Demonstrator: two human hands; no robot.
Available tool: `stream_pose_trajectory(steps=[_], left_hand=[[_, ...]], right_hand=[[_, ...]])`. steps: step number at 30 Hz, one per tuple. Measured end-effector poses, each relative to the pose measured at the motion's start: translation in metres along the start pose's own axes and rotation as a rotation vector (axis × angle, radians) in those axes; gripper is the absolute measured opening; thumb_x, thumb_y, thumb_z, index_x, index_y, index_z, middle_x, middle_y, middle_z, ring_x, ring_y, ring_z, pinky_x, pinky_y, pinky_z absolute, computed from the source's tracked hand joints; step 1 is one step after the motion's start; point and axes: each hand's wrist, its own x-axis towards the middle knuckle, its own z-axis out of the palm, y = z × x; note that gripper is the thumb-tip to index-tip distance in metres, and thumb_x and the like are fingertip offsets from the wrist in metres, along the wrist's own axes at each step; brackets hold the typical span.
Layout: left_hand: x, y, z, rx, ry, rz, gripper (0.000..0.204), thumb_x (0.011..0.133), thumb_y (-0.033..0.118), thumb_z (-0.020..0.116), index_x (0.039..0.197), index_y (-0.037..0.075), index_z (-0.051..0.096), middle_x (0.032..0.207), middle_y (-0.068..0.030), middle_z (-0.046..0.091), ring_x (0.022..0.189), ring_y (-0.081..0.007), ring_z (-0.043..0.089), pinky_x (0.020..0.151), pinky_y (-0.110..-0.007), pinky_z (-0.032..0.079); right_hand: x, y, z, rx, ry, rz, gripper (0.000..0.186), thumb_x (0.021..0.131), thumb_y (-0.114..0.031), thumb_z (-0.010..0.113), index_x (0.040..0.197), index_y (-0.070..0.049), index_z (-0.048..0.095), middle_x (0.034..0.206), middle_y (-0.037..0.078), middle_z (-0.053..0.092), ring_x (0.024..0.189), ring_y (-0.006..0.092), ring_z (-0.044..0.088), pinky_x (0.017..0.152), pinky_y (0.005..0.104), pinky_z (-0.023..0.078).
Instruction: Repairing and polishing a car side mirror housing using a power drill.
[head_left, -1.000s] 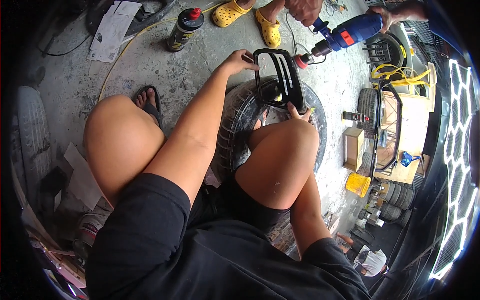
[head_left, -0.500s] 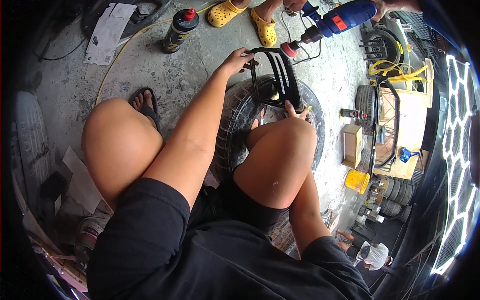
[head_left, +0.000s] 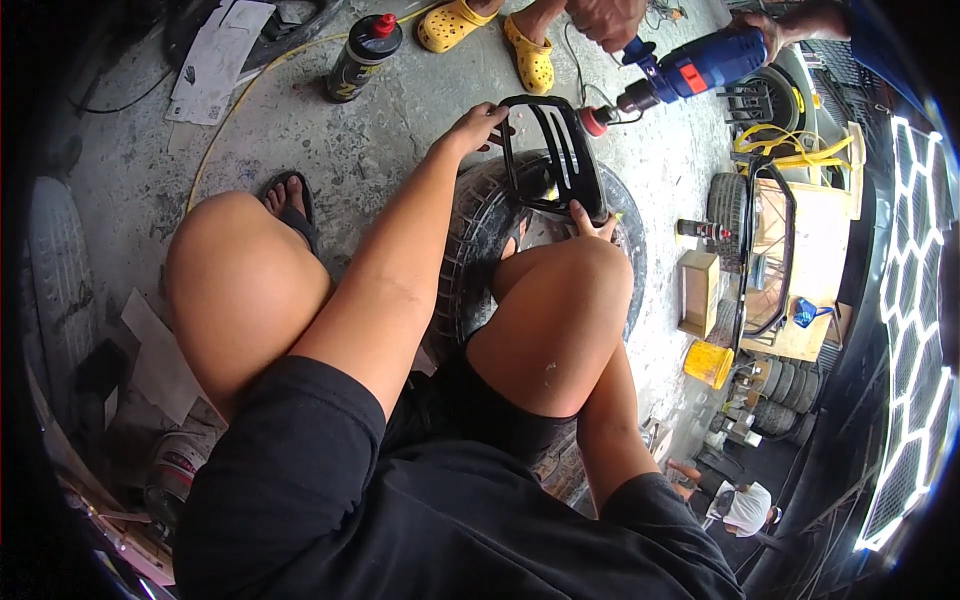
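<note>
A glossy black slotted frame (head_left: 586, 165) stands over a tire (head_left: 462, 235) between my legs. My left hand (head_left: 478, 130) is closed on its far left edge, some fingers hidden behind it. At its near end my right hand (head_left: 594, 222) grips the lower edge, with the thumb against it and the other fingers partly hidden by my knee. A blue power drill (head_left: 700, 72) with a small red round pad (head_left: 594, 121) points at the frame's right side, the pad touching or very close. Another person's two hands (head_left: 608, 20) hold the drill.
A black bottle with a red cap (head_left: 364, 62) stands on the concrete floor, near the other person's yellow clogs (head_left: 448, 28). A yellow hose (head_left: 212, 150) curves along the left. Rightward are a yellow bucket (head_left: 711, 364), a cardboard box (head_left: 698, 292) and a second black frame (head_left: 788, 215).
The drill and its red pad have shifted right and nearer to me along the frame's side. More of the other person's hands shows. My hands keep their hold on the frame.
</note>
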Motion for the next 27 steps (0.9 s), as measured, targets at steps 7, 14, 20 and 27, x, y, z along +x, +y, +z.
stream_pose_trajectory(steps=[7, 14, 20, 27], left_hand=[[0.004, -0.01, -0.006, 0.042, 0.05, 0.0, 0.034, 0.089, 0.044, 0.041, 0.096, 0.012, 0.05, 0.098, -0.0008, 0.061, 0.083, -0.017, 0.056, 0.071, -0.036, 0.041], [0.005, -0.007, -0.002, 0.08, 0.073, -0.008, 0.039, 0.087, 0.047, 0.042, 0.099, 0.01, 0.052, 0.101, -0.0013, 0.056, 0.085, -0.0172, 0.055, 0.069, -0.033, 0.043], [0.004, -0.005, -0.002, 0.113, 0.072, -0.014, 0.04, 0.088, 0.046, 0.041, 0.102, 0.01, 0.051, 0.103, -0.0007, 0.056, 0.087, -0.0169, 0.054, 0.069, -0.032, 0.043], [-0.001, -0.001, 0.0, 0.009, 0.029, -0.022, 0.033, 0.089, 0.043, 0.041, 0.1, 0.013, 0.05, 0.101, 0.0009, 0.055, 0.088, -0.0162, 0.053, 0.069, -0.031, 0.043]], right_hand=[[-0.015, -0.015, 0.007, 0.068, -0.009, 0.069, 0.077, 0.065, -0.028, 0.077, 0.121, 0.0, 0.033, 0.105, 0.019, 0.053, 0.095, 0.0257, 0.052, 0.083, 0.0355, 0.039], [-0.009, -0.013, 0.001, -0.043, 0.02, 0.026, 0.078, 0.064, -0.029, 0.077, 0.121, 0.001, 0.033, 0.104, 0.018, 0.053, 0.095, 0.0261, 0.051, 0.085, 0.0353, 0.038], [-0.01, -0.015, 0.001, -0.055, 0.008, 0.027, 0.079, 0.064, -0.029, 0.077, 0.121, 0.001, 0.033, 0.105, 0.019, 0.053, 0.096, 0.0257, 0.051, 0.086, 0.0354, 0.038], [-0.009, -0.011, 0.001, 0.026, -0.015, 0.028, 0.077, 0.065, -0.028, 0.077, 0.121, 0.001, 0.032, 0.105, 0.018, 0.053, 0.095, 0.0253, 0.052, 0.084, 0.0354, 0.039]])
